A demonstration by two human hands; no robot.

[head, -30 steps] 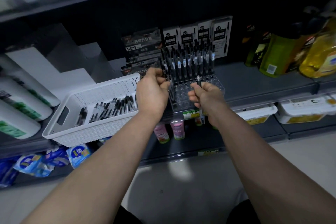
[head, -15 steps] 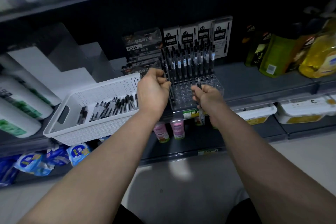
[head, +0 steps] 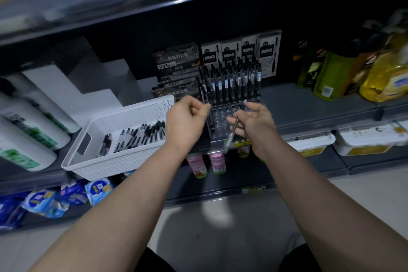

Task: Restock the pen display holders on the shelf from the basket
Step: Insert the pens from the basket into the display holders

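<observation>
A clear pen holder (head: 220,125) stands at the shelf's front edge. Its back rows are full of black pens (head: 231,81) and its front holes are bare. My right hand (head: 254,126) hovers over the holder's right front and grips one pen (head: 235,127), which slants with its lower end past the shelf edge. At the holder's left corner my left hand (head: 187,120) has its fingers curled and thumb against forefinger; I see nothing in it. To the left sits a white basket (head: 123,162) with several black pens (head: 136,137) lying inside.
Boxed pens (head: 176,66) are stacked behind the holder. Big white bottles (head: 33,130) lie left of the basket, and yellow and green bottles (head: 384,77) stand at the right. An upper shelf overhangs. Pink bottles (head: 217,161) and white tubs (head: 364,141) fill the shelf below.
My right hand has loosened and spread its fingers, and the pen has tipped from nearly upright to slanting down-left. My left hand has stayed by the holder's left corner.
</observation>
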